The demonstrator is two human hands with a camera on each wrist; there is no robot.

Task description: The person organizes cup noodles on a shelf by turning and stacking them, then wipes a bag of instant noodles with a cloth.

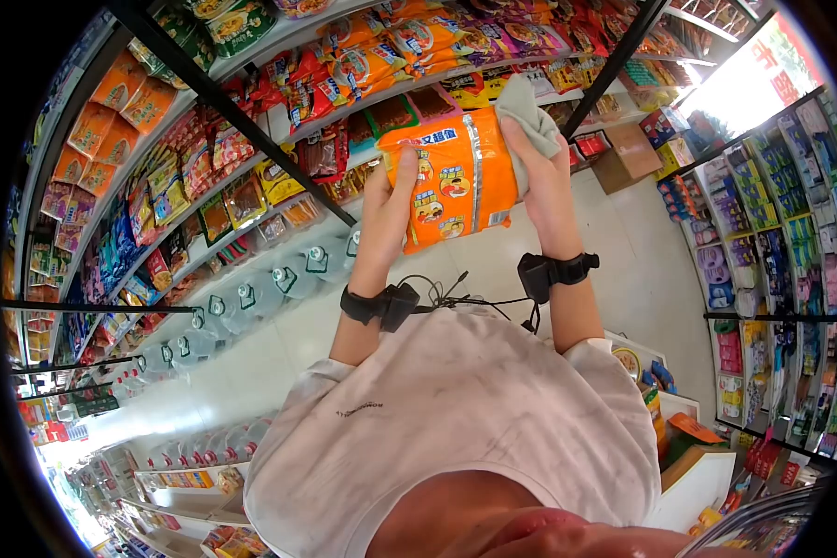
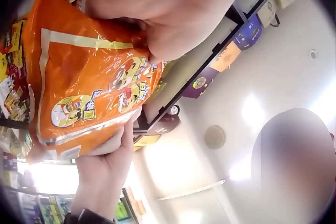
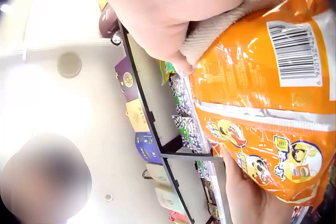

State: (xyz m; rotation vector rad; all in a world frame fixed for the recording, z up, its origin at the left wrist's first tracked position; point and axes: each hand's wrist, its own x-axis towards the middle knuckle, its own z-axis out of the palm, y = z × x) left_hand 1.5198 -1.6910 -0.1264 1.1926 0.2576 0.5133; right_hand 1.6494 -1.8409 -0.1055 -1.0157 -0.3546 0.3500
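Observation:
An orange plastic package [image 1: 451, 181] with a silver seam is held up between both hands, in front of the shelves. The left hand [image 1: 388, 209] grips its left side, thumb on the near face. At its right side the right hand [image 1: 547, 191] holds the package together with a grey-green cloth [image 1: 528, 116], which lies between palm and wrapper. In the left wrist view the package [image 2: 89, 77] shows cartoon prints, the left hand [image 2: 168, 8] at its edge. A barcode shows on the package [image 3: 252, 71] in the right wrist view, where the right hand [image 3: 173, 8] presses the cloth [image 3: 220, 27] against it.
Shelves of packaged noodles [image 1: 391, 56] curve across the back and left. Large water bottles [image 1: 279, 284] line the floor below them. A cardboard box [image 1: 626, 158] stands at the back right, and another stocked shelf [image 1: 772, 214] is on the right. Cables [image 1: 465, 300] hang between the wrists.

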